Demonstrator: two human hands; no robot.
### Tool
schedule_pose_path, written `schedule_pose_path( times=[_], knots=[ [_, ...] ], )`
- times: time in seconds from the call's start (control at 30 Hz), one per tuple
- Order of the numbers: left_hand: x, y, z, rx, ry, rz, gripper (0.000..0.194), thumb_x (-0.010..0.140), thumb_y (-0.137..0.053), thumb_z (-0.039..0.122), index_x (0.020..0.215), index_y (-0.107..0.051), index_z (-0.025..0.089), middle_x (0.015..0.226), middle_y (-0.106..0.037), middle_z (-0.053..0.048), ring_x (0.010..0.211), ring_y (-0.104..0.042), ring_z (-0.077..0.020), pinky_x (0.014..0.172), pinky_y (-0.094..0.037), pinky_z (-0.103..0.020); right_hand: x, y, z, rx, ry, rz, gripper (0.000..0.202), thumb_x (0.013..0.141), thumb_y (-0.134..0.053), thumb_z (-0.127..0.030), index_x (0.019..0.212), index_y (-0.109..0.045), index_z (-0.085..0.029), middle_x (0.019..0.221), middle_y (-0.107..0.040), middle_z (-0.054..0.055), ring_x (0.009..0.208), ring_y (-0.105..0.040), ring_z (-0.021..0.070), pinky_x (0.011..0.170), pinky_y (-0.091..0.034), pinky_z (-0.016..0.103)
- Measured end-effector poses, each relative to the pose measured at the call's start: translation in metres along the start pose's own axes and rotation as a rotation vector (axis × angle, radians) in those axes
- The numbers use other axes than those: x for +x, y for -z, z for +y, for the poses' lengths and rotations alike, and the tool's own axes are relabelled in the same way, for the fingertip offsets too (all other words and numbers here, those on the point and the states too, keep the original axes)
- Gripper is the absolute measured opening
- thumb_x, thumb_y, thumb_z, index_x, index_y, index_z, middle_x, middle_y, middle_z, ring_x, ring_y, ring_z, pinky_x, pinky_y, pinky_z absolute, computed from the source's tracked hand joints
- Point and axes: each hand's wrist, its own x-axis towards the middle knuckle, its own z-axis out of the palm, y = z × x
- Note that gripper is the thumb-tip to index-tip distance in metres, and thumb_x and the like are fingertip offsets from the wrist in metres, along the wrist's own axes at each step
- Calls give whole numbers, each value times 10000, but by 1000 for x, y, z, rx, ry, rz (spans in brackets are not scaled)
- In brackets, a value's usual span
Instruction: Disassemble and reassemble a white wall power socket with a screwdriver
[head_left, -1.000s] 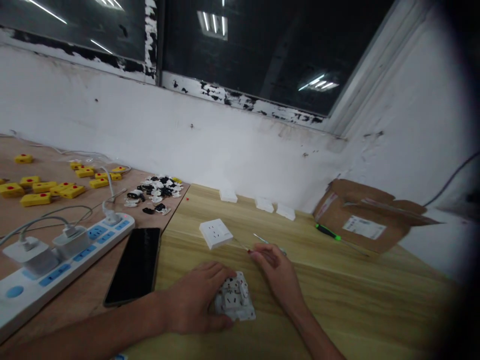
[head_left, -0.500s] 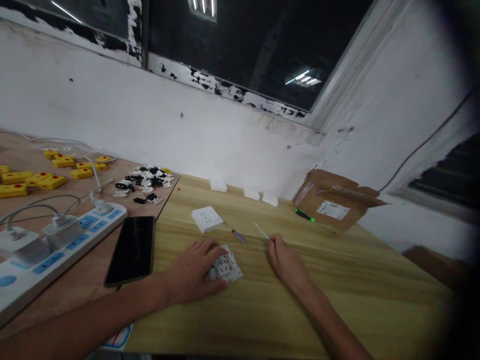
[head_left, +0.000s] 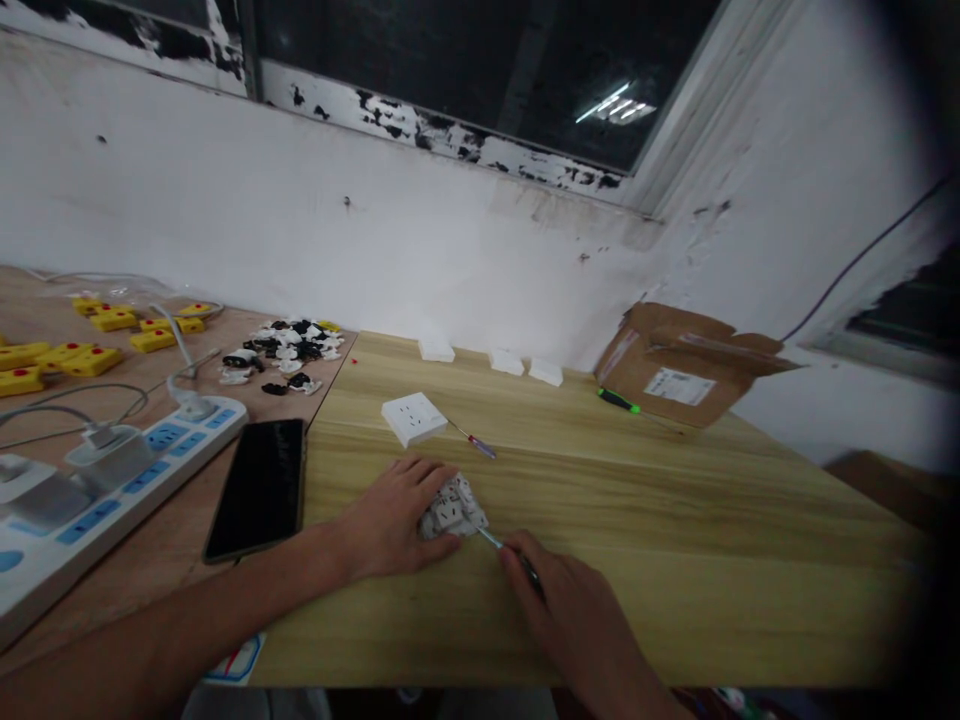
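Note:
A white socket module [head_left: 453,510] with its inner parts showing is on the wooden table, gripped along its left side by my left hand [head_left: 401,515]. My right hand [head_left: 551,590] is closed around the dark handle of a screwdriver [head_left: 491,539]. The screwdriver's metal tip meets the lower right corner of the module. Behind my left hand lies a square white socket panel [head_left: 413,418], and a small screwdriver with a purple handle [head_left: 482,446] rests beside it.
A phone [head_left: 257,488] and a white power strip [head_left: 127,490] lie at the left. Farther back are small black and white parts [head_left: 292,345] and yellow blocks [head_left: 90,360]. An open cardboard box [head_left: 675,370] and a green-black screwdriver [head_left: 618,401] stand back right.
My right hand has come toward me and turned, bringing the screwdriver tip from mid-air to the module's corner. My left hand still holds the module. The camera view has shifted slightly.

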Motion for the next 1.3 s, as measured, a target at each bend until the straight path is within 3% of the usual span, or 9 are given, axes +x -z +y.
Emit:
schedule_pose_path(
  times=[0.17,0.3,0.4,0.53,0.87,1.03,1.3],
  knots=[
    [1,-6,-1,12,18,26,710,782,-680,453,1379,-444,150,1320,-536,-125,1208,-457,-308,1089,-373,-469,6,13,-17,-18,-137,-99,282,967,-393,-337,907,-657,-258,747,-728,45,749,-698,278,657,-397,343],
    [1,-10,0,35,66,41,727,776,-679,457,1384,-447,131,1303,-533,-141,1209,-449,-323,1080,-378,-491,13,29,-29,152,-199,-236,353,972,-345,-307,802,-644,-225,808,-729,68,806,-680,261,704,-401,339],
    [0,-12,1,43,72,44,722,777,-678,456,1377,-456,122,1299,-530,-148,1204,-456,-324,1080,-375,-502,16,36,-32,298,-225,-270,384,974,-324,-310,749,-620,-212,801,-717,68,789,-661,236,694,-397,321],
    [1,-11,1,30,60,44,706,772,-683,445,1369,-466,138,1291,-529,-140,1188,-464,-322,1059,-392,-511,14,29,-29,341,-234,-210,388,979,-325,-338,764,-623,-214,797,-715,60,782,-658,233,682,-392,313],
    [2,-12,0,1,55,39,726,770,-679,419,1399,-436,149,1295,-518,-139,1199,-445,-323,1058,-390,-504,-4,-9,-12,-94,29,149,312,1021,-339,-312,881,-607,-236,730,-720,6,607,-681,218,569,-341,309],
    [3,-12,-1,-17,49,27,749,766,-687,424,1416,-422,161,1299,-509,-136,1215,-439,-323,1064,-385,-503,-1,-7,-10,-186,78,142,291,1018,-352,-287,902,-612,-224,755,-732,25,590,-684,216,542,-351,310],
    [4,-11,-2,-28,60,21,775,757,-700,440,1425,-432,154,1313,-502,-145,1226,-433,-330,1077,-375,-503,4,-7,-5,-142,109,107,293,1013,-334,-241,904,-604,-212,777,-728,38,642,-700,224,567,-405,316]
  ],
)
